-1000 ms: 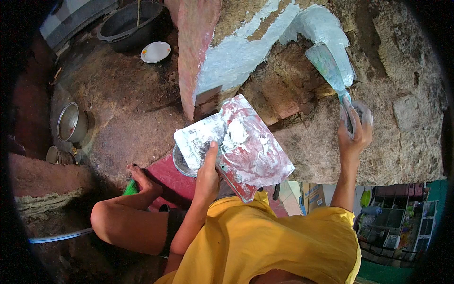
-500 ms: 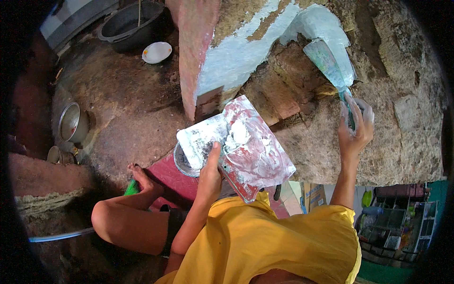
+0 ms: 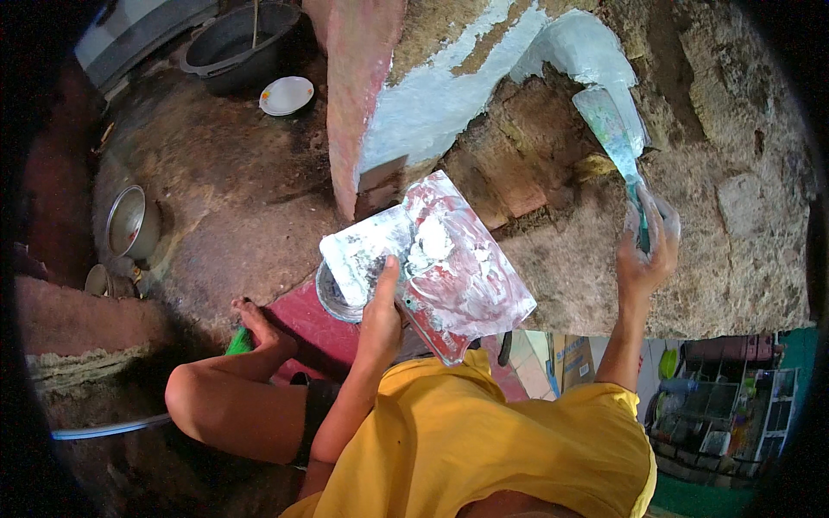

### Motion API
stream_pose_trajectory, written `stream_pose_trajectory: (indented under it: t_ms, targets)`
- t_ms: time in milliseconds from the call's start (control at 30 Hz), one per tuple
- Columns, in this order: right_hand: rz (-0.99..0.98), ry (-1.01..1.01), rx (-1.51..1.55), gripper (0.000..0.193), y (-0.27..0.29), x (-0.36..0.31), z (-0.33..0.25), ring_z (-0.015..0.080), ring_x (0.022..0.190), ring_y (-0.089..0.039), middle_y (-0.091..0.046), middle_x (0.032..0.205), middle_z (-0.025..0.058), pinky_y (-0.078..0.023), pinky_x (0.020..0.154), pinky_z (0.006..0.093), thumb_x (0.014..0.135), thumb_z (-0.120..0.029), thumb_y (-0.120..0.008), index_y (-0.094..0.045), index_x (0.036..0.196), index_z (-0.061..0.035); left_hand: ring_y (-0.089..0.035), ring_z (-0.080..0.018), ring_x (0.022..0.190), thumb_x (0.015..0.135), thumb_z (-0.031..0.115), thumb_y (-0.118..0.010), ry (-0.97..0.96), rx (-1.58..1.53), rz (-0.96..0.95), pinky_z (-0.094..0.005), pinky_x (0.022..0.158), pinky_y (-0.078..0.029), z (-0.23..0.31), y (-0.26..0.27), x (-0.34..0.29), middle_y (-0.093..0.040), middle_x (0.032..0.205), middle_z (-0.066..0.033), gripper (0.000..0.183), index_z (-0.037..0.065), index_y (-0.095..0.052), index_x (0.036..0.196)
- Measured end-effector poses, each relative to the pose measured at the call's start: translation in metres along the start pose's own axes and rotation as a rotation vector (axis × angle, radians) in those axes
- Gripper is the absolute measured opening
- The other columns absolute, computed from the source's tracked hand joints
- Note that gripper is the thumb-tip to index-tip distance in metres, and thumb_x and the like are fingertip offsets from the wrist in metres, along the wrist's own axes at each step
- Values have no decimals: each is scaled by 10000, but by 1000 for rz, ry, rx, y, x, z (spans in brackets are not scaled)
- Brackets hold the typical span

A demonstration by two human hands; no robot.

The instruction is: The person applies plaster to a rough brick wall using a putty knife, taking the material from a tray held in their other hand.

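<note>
In my right hand is a putty knife with a green handle; my fingers wrap round the handle. Its broad, smeared blade lies along the edge of a white-coated strip on the rough stone wall. My left hand grips a reddish putty board spread with white paste. The thumb lies over a white-smeared rectangular plate beside the board; whether the two are joined I cannot tell. Partly under the plate shows the rim of a round container.
A large dark basin with a stick in it and a white plate lie far left. A metal pot stands nearer. Cardboard and a rack of household things are at the lower right. My bent leg is at left.
My right hand has drawn the putty knife a little toward me, its blade tip sliding down and slightly right along the white strip. The left hand and board have barely shifted.
</note>
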State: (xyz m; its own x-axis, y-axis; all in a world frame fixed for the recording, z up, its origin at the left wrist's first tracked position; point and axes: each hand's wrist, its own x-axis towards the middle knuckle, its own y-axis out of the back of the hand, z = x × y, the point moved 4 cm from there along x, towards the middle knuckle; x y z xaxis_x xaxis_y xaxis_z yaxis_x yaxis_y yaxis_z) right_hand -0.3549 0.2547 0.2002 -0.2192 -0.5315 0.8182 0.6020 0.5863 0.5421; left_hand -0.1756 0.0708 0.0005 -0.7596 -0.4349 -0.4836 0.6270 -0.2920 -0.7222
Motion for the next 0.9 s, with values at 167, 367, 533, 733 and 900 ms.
stream_pose_trajectory:
  t_ms: [167, 367, 533, 733, 900]
  targets:
    - [9, -17, 44, 318, -14, -4, -1, 270, 843, -597, -611, 938, 126, -484, 708, 353, 744, 30, -635, -646, 1047, -67, -531, -220, 1044, 906, 392, -493, -42, -5, -6, -351, 907, -416, -1, 2, 1, -530, 1191, -106, 510, 8, -441, 1238]
    - [11, -38, 109, 341, -29, -19, -4, 274, 780, -597, -587, 940, 134, -488, 646, 344, 671, 46, -672, -643, 990, -70, -491, -191, 1085, 917, 393, -485, -63, 24, -45, -317, 934, -375, 4, -4, -3, -484, 1237, -121, 597, -75, -382, 1272]
    - [6, -25, 112, 347, -36, -25, -6, 272, 753, -593, -578, 956, 143, -485, 626, 336, 652, 46, -682, -636, 976, -66, -486, -193, 1094, 917, 391, -487, -61, 34, -21, -316, 943, -367, 5, -4, -3, -483, 1237, -120, 589, -68, -386, 1271]
    - [-58, 8, 116, 329, -42, -36, -7, 282, 757, -588, -577, 939, 139, -482, 630, 339, 655, 44, -681, -633, 959, -73, -487, -192, 1090, 920, 384, -484, -55, 33, -19, -318, 941, -369, 5, -4, -4, -483, 1237, -116, 570, -62, -396, 1264]
    - [-10, -11, 219, 317, -30, -30, -16, 288, 796, -584, -593, 926, 150, -475, 669, 355, 683, 67, -643, -634, 982, -36, -487, -192, 1088, 918, 397, -484, -41, 40, -1, -316, 941, -369, 2, -2, -2, -483, 1237, -117, 579, -60, -400, 1263]
